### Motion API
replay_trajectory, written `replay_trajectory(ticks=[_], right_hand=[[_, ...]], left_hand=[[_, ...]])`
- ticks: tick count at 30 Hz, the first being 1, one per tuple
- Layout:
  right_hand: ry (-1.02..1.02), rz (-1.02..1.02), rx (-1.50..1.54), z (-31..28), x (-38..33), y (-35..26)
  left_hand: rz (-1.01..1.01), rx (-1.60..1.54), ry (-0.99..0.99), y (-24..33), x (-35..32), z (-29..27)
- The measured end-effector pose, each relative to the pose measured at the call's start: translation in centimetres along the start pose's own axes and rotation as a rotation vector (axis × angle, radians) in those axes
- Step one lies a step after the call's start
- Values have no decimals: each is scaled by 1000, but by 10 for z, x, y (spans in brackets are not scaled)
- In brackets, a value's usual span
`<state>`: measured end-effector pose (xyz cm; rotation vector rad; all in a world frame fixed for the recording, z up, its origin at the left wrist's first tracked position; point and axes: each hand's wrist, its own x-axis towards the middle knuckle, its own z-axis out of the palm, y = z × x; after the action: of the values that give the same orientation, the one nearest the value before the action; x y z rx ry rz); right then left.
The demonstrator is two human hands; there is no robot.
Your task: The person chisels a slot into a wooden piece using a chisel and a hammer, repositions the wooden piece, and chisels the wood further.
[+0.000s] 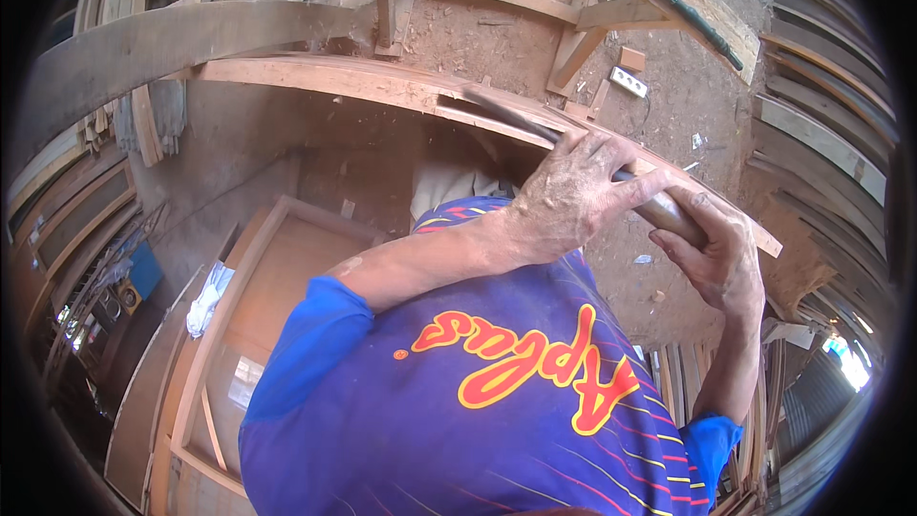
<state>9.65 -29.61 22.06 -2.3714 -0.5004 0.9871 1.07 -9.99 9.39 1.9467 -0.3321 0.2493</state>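
1. Wooden beam (401,91) with a narrow slot (482,117) is stretched across the view, in front of the person's blue-violet shirt (411,406).
2. Rectangular wooden frame (330,220) is seen at the lower left.
3. Long-bladed tool (521,121) is held aslant above the beam, its tip near the slot; contact cannot be told.
4. Hammer (673,5) is laid on a board (718,19).
5. Left hand (578,193) is clamped around the tool's shaft; right hand (714,244) is wrapped around its handle.
6. White socket strip (629,82) is seen farther off.

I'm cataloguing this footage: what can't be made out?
Head view:
Chisel-like tool, middle: hidden by the left hand.
Wooden handle, end: covered by the right hand.
Wooden frame, right side: behind the purple shirt.
Grey beam, left end: lost in the picture's dark rim.
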Motion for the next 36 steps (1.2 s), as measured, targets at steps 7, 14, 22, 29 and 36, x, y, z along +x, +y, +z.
replay_trajectory(ticks=[7,14,22,29,36], right_hand=[[-99,-38,-371,-2,4,-5],[-161,-131,-526,67,61,-5],[-204,-9,-517,28,48,-28],[-238,12,-440,48,58,-7],[-254,-12,-311,58,75,3]], left_hand=[[-87,-88,-33,-21,-20,38],[-224,214,43,-43,-35,19],[-77,-16,58,-42,-28,42],[-69,249,18,-67,-44,33],[-112,265,-24,-74,-44,14]])
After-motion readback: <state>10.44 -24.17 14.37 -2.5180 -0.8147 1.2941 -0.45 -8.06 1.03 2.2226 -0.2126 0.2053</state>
